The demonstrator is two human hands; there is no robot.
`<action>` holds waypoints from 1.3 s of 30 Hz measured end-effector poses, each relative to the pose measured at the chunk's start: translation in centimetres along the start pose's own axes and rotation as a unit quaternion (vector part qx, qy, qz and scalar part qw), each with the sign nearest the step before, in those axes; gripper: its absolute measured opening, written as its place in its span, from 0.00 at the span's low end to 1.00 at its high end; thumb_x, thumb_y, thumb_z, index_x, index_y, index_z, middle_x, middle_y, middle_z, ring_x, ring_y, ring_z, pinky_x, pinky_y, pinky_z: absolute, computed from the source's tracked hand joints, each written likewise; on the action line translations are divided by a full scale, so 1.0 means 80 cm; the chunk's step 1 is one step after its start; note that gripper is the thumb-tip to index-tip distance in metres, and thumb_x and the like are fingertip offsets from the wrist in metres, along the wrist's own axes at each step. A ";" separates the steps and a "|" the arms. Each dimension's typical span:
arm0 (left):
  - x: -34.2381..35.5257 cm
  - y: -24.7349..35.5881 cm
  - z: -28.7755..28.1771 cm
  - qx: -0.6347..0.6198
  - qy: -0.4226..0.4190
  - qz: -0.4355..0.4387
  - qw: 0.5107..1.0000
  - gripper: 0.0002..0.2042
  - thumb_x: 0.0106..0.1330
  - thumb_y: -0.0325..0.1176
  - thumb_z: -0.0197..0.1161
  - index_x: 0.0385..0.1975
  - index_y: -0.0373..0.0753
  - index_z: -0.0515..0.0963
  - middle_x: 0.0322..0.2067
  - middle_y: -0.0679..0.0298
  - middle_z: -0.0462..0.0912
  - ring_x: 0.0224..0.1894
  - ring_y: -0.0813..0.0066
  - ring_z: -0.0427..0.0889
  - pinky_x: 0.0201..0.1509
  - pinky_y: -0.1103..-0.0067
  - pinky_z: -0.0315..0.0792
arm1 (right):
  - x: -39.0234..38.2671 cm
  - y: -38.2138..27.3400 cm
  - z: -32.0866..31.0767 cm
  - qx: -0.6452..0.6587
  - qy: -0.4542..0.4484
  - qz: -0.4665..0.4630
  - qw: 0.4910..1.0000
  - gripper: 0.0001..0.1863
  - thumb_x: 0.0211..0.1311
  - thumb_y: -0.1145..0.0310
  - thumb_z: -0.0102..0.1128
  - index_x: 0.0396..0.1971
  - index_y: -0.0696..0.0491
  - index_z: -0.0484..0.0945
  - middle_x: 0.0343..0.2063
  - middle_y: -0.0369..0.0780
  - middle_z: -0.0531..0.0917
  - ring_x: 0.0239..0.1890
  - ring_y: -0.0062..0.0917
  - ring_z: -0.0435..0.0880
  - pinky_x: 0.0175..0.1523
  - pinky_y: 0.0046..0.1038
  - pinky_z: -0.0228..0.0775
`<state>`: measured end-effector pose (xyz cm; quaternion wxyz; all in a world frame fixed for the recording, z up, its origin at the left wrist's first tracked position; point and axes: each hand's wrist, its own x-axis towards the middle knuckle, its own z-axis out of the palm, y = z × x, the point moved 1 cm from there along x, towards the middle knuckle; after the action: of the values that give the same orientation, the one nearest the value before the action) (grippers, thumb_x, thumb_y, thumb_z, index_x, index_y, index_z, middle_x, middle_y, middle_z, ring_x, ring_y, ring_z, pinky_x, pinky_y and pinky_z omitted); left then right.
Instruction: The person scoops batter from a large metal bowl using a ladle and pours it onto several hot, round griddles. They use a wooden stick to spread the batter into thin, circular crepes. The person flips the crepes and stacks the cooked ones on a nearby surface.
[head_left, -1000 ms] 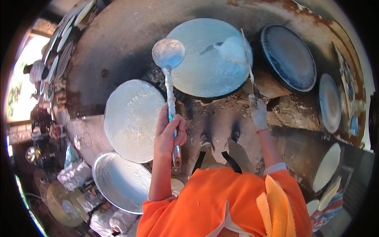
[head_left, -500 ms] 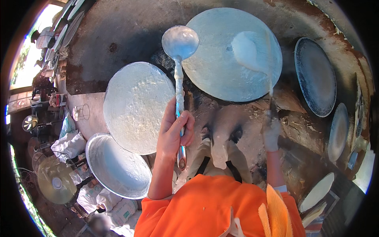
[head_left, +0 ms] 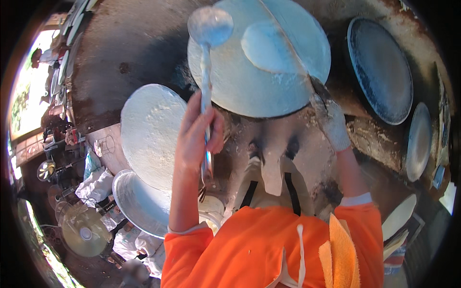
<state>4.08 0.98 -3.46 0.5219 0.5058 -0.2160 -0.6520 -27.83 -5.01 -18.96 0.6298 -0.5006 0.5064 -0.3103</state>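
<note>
My left hand [head_left: 199, 122] is wrapped round the handle of a metal ladle [head_left: 210, 28], held up in front of me with its bowl over the left edge of a large round pan [head_left: 218, 79]. White wet batter [head_left: 265, 48] lies in a thick patch on the whitish pan. My gloved right hand [head_left: 330, 115], at the pan's near right edge, is closed on a long thin stick [head_left: 289, 44]. That stick slants across the pan up to the far left, along the right side of the batter patch. Motion blurs the glove a little.
Left of me stands a round white-coated surface [head_left: 148, 137] above a wide metal basin [head_left: 137, 204]. Two dark round pans [head_left: 380, 72] are on the right. A fan [head_left: 85, 234] and white sacks [head_left: 96, 185] stand at the far left.
My gloved right hand has moved forward and the stick has swung from nearly upright to a leftward slant. The ladle stays raised in my left hand. The whole view has shifted.
</note>
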 end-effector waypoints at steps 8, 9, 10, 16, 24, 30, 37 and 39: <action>0.157 0.029 0.011 0.111 -0.058 0.033 0.992 0.10 0.67 0.33 0.43 0.33 0.31 0.66 0.15 0.67 0.65 0.10 0.84 0.58 0.16 0.84 0.54 | -0.031 -0.051 -0.008 -0.399 0.019 -0.098 0.912 0.19 0.58 0.73 0.51 0.51 0.55 0.68 0.44 0.42 0.76 0.44 0.29 0.75 0.49 0.27 0.68; 0.157 0.028 0.013 0.132 -0.054 0.034 0.989 0.09 0.67 0.34 0.44 0.35 0.33 0.66 0.15 0.68 0.65 0.10 0.86 0.57 0.15 0.86 0.54 | -0.037 -0.060 -0.011 -0.462 -0.033 -0.186 0.866 0.19 0.57 0.73 0.52 0.51 0.55 0.68 0.43 0.40 0.76 0.44 0.27 0.75 0.48 0.27 0.67; 0.155 0.029 0.015 0.155 -0.051 0.037 0.986 0.09 0.67 0.34 0.44 0.37 0.35 0.66 0.15 0.68 0.66 0.10 0.87 0.57 0.14 0.87 0.54 | -0.046 -0.062 -0.013 -0.517 -0.084 -0.273 0.807 0.20 0.57 0.73 0.53 0.51 0.55 0.68 0.41 0.39 0.77 0.43 0.25 0.75 0.46 0.27 0.67; 0.045 -0.003 -0.004 0.241 0.033 -0.035 0.969 0.06 0.66 0.34 0.45 0.35 0.38 0.62 0.16 0.66 0.65 0.06 0.81 0.59 0.10 0.83 0.57 | -0.066 0.029 0.060 -0.184 0.024 -0.010 0.983 0.16 0.59 0.73 0.50 0.48 0.58 0.67 0.34 0.34 0.75 0.32 0.16 0.74 0.39 0.16 0.70; -0.064 -0.053 0.000 0.174 0.023 -0.074 0.982 0.10 0.68 0.33 0.40 0.47 0.42 0.59 0.18 0.64 0.65 0.07 0.81 0.58 0.11 0.83 0.58 | -0.106 -0.018 0.119 -0.173 0.144 -0.020 0.974 0.15 0.64 0.70 0.39 0.45 0.63 0.68 0.45 0.40 0.74 0.36 0.21 0.75 0.41 0.20 0.71; -0.067 -0.116 0.016 -0.137 0.010 -0.058 0.989 0.17 0.68 0.32 0.41 0.53 0.30 0.58 0.22 0.65 0.66 0.12 0.82 0.62 0.11 0.84 0.57 | -0.042 0.082 0.181 0.040 0.019 -0.204 0.978 0.12 0.63 0.66 0.45 0.37 0.60 0.69 0.20 0.33 0.71 0.14 0.17 0.69 0.19 0.21 0.65; -0.128 0.010 0.087 -0.507 -0.309 -0.037 0.803 0.21 0.71 0.36 0.31 0.54 0.23 0.54 0.22 0.63 0.60 0.09 0.82 0.59 0.13 0.83 0.57 | 0.005 0.022 0.041 -0.165 0.073 -0.255 0.950 0.17 0.62 0.60 0.42 0.45 0.54 0.71 0.31 0.45 0.78 0.28 0.29 0.77 0.34 0.26 0.69; -0.130 0.039 0.099 -0.504 -0.316 -0.009 0.804 0.20 0.71 0.35 0.31 0.53 0.22 0.54 0.23 0.62 0.61 0.09 0.81 0.59 0.13 0.82 0.57 | -0.007 0.003 0.094 -0.330 0.025 -0.251 0.910 0.17 0.61 0.58 0.42 0.39 0.54 0.75 0.34 0.46 0.79 0.33 0.38 0.78 0.40 0.35 0.70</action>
<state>-2.05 7.27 6.73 0.6005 -0.0601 -0.0057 -0.7973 -20.92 -2.08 -19.10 0.3170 -0.7824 0.4534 -0.2860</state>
